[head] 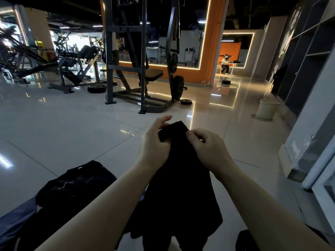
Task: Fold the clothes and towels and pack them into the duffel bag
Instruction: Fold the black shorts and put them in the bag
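A black towel point(179, 192) hangs in the air in front of me, its top edge held up at chest height. My left hand point(154, 144) grips the towel's top left part, the index finger sticking out. My right hand point(208, 147) pinches the top right edge between thumb and fingers. Below left, a black garment point(76, 183) with a white neck label lies on the floor. A grey-blue cloth point(16, 220) lies at the bottom left edge. The duffel bag cannot be made out.
Pale glossy floor tiles point(72, 127) stretch ahead. A weight rack with bench point(145, 75) stands ahead. A white bucket point(267, 110) sits at the right by dark shelving point(311, 60). A dark object point(248, 240) lies at the bottom right. A seated person point(225, 64) is far off.
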`<state>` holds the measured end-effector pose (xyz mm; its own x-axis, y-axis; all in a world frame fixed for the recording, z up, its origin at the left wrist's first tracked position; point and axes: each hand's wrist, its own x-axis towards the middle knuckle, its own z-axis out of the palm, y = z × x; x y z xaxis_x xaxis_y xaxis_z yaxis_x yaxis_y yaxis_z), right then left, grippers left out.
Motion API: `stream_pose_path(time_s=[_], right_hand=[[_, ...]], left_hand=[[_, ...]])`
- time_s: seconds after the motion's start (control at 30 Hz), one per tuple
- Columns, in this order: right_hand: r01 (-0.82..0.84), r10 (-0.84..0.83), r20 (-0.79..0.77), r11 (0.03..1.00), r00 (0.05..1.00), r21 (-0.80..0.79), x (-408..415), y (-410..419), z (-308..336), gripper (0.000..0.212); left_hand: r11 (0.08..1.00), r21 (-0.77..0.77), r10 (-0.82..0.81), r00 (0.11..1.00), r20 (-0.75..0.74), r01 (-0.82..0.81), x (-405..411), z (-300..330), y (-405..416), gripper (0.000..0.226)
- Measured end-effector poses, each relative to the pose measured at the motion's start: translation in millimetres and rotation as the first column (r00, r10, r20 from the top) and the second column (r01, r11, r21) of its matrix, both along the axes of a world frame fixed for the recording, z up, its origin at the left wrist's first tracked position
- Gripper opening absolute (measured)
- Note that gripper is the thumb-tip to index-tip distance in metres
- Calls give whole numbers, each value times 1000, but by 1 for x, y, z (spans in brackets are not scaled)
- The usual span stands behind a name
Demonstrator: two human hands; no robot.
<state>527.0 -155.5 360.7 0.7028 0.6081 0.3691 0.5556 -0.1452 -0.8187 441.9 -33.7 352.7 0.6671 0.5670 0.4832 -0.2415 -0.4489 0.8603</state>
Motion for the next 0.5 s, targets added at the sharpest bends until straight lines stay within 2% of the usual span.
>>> stream_pose_path(time_s=[0.07,0.13,0.27,0.37,0.5], right_hand=[[48,-40,103,997,994,-69,4,-3,-4,19],[75,-66,137,995,988,-67,6,-7,-5,16],[72,-60,92,989,994,-129,14,-18,-4,19],[-46,44,-13,972,999,-231,18,-25,-4,23],[-65,78,46,967,996,-246,15,-25,-7,15]], left_hand=[[999,-1,-45,999,-16,45,2,0,-4,54],[996,-15,-87,996,-36,86,1,1,-5,58],[974,-65,-219,973,-74,215,-6,5,-6,65],[963,-44,-270,956,-112,266,-10,7,-5,67],[957,-68,-288,948,-137,281,-13,6,-5,64]])
